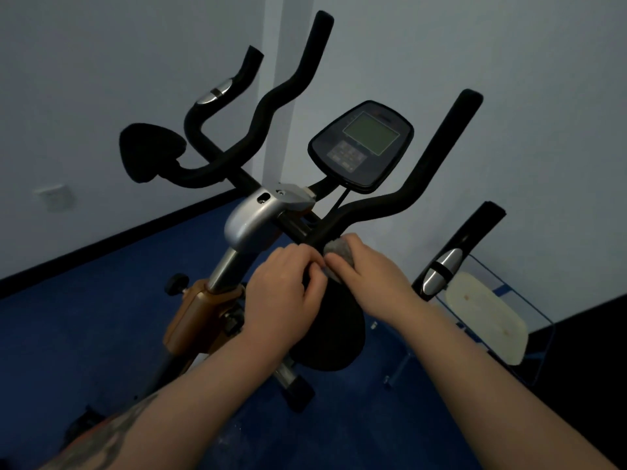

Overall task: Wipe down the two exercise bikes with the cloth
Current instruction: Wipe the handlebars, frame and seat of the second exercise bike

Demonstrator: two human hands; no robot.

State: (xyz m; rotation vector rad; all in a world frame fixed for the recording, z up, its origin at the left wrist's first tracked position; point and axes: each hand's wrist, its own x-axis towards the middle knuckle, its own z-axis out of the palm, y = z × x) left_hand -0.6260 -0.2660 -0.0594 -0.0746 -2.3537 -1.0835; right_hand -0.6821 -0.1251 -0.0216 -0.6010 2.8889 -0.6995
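Head view: both hands' curled fingers (342, 264) grip the grey cloth (339, 254) around the handlebar (437, 157), which angles up-right.

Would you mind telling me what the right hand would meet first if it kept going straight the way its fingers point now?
Probably the left hand. The right hand, gripping the grey cloth on the black handlebar, points leftward at it, the fingertips seemingly almost touching.

Small gym room — exercise bike (258, 212)
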